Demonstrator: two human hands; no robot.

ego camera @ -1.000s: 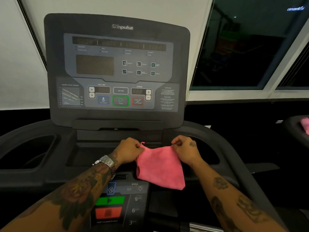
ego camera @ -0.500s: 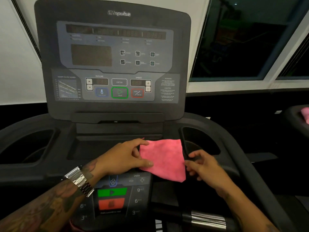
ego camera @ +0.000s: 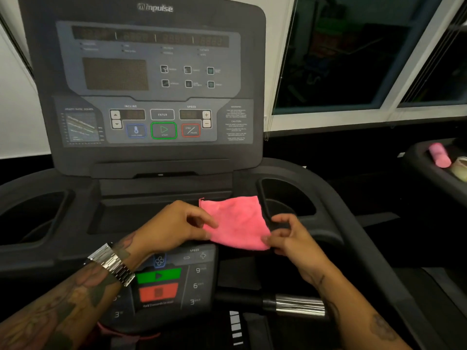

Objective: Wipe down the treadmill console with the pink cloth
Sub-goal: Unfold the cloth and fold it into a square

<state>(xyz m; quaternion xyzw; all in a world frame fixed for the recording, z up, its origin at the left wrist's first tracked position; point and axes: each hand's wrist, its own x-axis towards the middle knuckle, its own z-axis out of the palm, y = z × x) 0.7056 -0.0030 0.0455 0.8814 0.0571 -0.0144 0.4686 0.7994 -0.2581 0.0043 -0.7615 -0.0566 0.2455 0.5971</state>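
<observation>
While the pink cloth (ego camera: 236, 222) lies spread flat on the dark ledge of the treadmill console (ego camera: 156, 157), just below the upright display panel, both hands sit at its edges. The left hand (ego camera: 177, 224) has its fingers curled, with the thumb and fingertips on the cloth's left border near the lower corner; it appears to pinch that edge. The right hand (ego camera: 290, 236) pinches the lower right corner between thumb and forefinger, the other fingers loosely bent above it. A metal wristwatch (ego camera: 111, 263) circles the left wrist, and both forearms carry tattoos. The cloth's right edge reaches the rim of the right cup holder (ego camera: 288, 198); the left cup holder (ego camera: 35, 213) lies well apart. Below the cloth, the lower control panel shows a green start button (ego camera: 159, 275) above a red stop button (ego camera: 158, 293), with speed keys beside them. To the far right, a rolled pink cloth (ego camera: 439, 154) rests on a neighbouring machine.
</observation>
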